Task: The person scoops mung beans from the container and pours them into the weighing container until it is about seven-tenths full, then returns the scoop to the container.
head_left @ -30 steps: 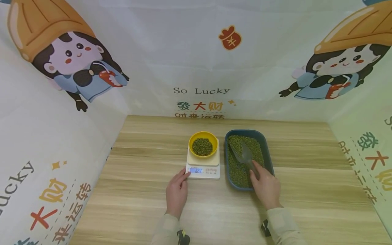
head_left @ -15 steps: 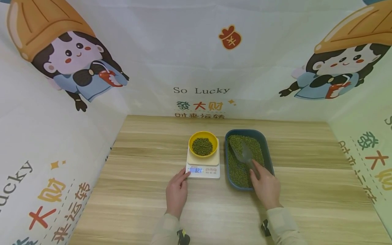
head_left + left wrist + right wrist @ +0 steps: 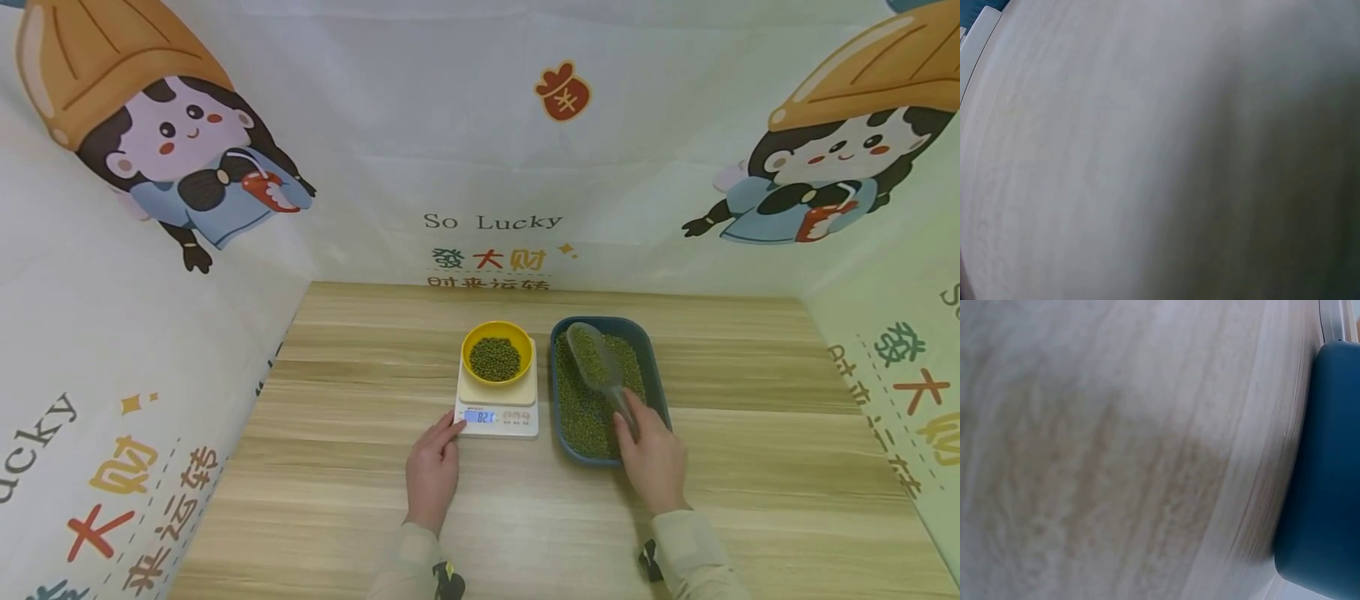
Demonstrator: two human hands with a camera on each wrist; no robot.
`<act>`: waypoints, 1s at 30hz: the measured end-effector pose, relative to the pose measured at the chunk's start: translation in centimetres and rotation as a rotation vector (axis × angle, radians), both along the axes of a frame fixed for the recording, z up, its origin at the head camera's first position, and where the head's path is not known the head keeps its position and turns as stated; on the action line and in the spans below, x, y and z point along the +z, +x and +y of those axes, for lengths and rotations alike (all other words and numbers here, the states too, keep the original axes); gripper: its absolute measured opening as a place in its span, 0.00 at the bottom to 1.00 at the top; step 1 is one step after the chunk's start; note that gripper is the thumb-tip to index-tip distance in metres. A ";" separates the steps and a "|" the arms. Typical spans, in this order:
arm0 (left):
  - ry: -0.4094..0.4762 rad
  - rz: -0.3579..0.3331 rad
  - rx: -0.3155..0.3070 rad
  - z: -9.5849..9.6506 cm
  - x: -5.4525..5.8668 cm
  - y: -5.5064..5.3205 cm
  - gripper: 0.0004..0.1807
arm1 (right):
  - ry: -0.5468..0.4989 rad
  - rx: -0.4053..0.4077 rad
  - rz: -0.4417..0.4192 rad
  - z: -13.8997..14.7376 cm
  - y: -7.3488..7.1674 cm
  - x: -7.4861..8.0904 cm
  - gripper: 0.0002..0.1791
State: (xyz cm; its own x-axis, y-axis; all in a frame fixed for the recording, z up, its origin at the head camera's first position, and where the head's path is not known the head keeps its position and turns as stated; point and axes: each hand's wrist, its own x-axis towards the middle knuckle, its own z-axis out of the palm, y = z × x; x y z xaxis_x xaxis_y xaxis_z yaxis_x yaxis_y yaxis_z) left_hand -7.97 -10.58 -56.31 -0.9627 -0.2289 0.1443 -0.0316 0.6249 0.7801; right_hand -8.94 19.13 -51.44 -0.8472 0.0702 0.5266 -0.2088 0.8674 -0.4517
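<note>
My right hand (image 3: 654, 458) grips the handle of a translucent grey scoop (image 3: 617, 382) over the blue tub (image 3: 662, 392) of mung beans. Green beans fill the scoop's bowl, which tilts toward the tub's far left corner. To the left, a yellow bowl (image 3: 498, 327) with mung beans in it sits on a white kitchen scale (image 3: 517, 429). The lit display shows digits that look like 821. The fingers of my left hand (image 3: 432, 479) touch the scale's front left corner. Neither hand appears in the wrist views; the right one shows the tub's blue wall (image 3: 1325, 469).
Scale and tub stand side by side with a narrow gap between them on a wood-grain table (image 3: 337, 467). A white printed cloth (image 3: 360, 142) with cartoon figures surrounds the table at the back and both sides.
The scoop has come up out of the beans in the tub, now with beans in its bowl. My left hand, the scale and the yellow bowl have stayed where they were.
</note>
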 end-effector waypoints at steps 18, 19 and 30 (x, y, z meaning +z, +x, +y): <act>0.007 0.010 -0.006 -0.1 0.0 0.1 0.17 | -0.084 -0.032 0.004 -0.2 0.3 0.0 0.23; 0.008 0.008 -0.005 -0.1 0.0 0.1 0.17 | -0.085 -0.031 0.006 -0.2 0.3 0.0 0.23; 0.011 0.025 -0.003 -0.2 0.3 0.1 0.17 | -0.149 -0.040 -0.034 -0.1 0.2 -0.1 0.23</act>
